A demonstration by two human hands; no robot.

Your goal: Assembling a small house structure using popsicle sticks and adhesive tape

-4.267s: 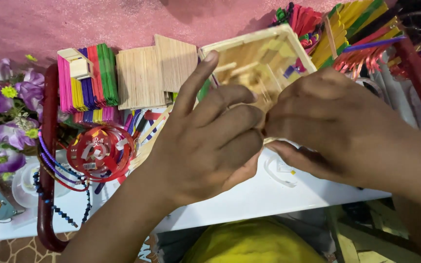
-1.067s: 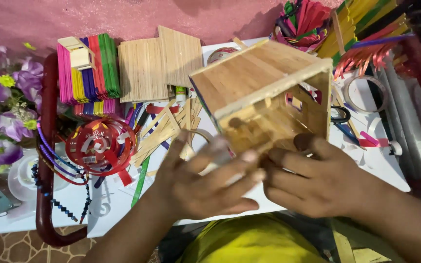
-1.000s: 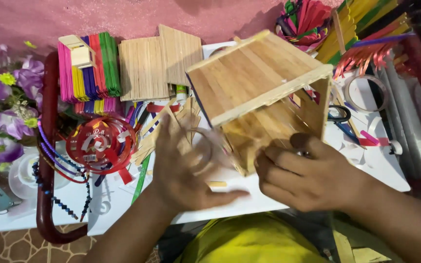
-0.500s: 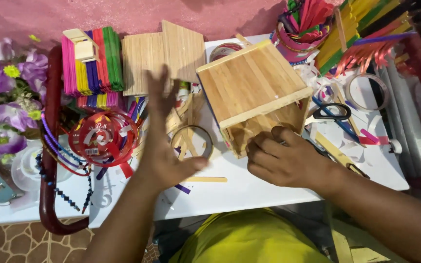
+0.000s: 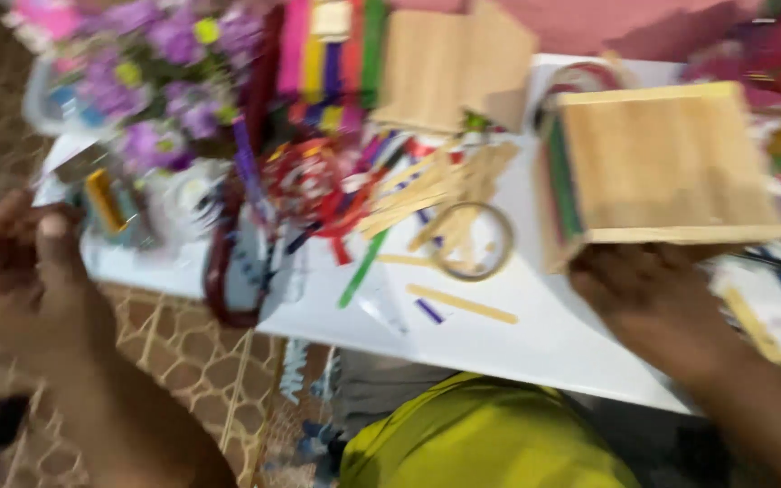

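Head view: frame blurred by motion.
Right hand point(image 5: 648, 294): fingers curled against the underside of the square box of pale wooden craft sticks point(image 5: 662, 167); the grip itself is hidden.
Box position: right part of the white worktop point(image 5: 535, 334), above its front edge.
Left hand point(image 5: 24, 271): beyond the worktop's left edge, fingers loosely bent, grasping nothing.
Nearby: loose plain wooden stick point(image 5: 461, 305), tape ring point(image 5: 474, 242).

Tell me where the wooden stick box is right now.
In the head view the wooden stick box sits at the right on the white table, just above the right hand, right of the tape ring.
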